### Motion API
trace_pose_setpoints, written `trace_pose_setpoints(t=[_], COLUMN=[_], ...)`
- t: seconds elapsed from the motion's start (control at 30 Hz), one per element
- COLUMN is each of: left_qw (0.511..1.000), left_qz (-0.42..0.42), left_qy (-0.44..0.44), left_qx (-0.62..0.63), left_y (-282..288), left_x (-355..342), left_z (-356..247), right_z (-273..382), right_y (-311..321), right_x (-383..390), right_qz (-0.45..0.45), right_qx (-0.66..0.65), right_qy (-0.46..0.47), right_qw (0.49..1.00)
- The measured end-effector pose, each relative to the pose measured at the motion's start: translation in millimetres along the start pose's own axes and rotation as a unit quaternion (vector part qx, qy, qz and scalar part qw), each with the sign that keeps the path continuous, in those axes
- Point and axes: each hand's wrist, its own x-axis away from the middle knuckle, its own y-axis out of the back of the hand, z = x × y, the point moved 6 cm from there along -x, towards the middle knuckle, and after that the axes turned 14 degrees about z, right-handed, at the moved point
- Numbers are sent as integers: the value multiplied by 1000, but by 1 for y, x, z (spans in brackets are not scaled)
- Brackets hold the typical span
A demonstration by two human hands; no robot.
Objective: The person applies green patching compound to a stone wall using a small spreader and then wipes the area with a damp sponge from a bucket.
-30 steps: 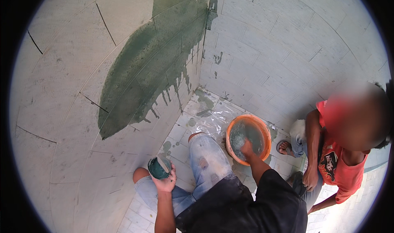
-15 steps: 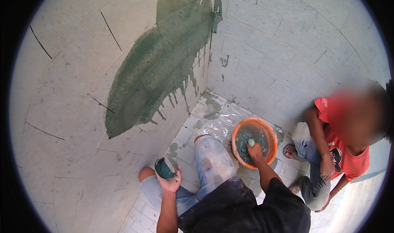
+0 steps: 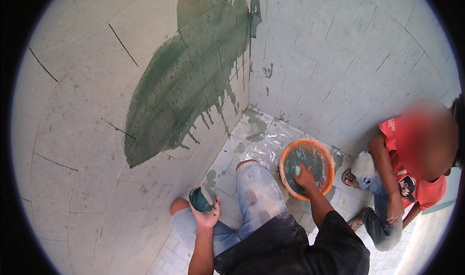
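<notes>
My left hand (image 3: 208, 217) is closed around a small round bowl (image 3: 198, 203) coated inside with dark green paste or paint. A flat, pale strip-like tool (image 3: 208, 196) leans in the bowl. Over the orange bucket (image 3: 331, 167), my right hand (image 3: 304, 177) grips a pale green lump (image 3: 297, 170); whether it is a sponge cannot be made out. The bucket holds murky greenish water with lighter streaks on it. My fingers sit at or just above the water, left of the bucket's middle.
A large wet green patch (image 3: 186, 86) with drips covers part of the left tiled wall (image 3: 87, 129). Clear plastic sheeting (image 3: 264, 146) and green splashes lie on the floor by the corner. Another person in a red shirt (image 3: 428, 195) crouches to the right of the bucket.
The whole view has shifted slightly, so bucket, bowl and person appear farther right. Within the bucket, my right hand with the pale green lump has moved a little left. Both hands keep their hold.
</notes>
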Motion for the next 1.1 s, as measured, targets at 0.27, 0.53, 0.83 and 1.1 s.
trace_pose_setpoints(t=[0.27,0.53,0.83,1.1], left_qw=[999,1000,1000,1000], left_qz=[10,9,19,11], left_qy=[-4,-5,0,1], left_qx=[-35,-27,-22,-25], left_y=[-6,-10,-14,-11], left_x=[1,-7,-9,-10], left_z=[2,3,7,5], right_z=[-11,-15,-22,7], right_y=[-13,4,39,78], right_x=[-22,-12,27,43], right_qz=[-27,-109,-53,-104], right_qx=[-74,-93,-195,-198], right_qy=[49,69,161,176], right_qw=[996,987,966,959])
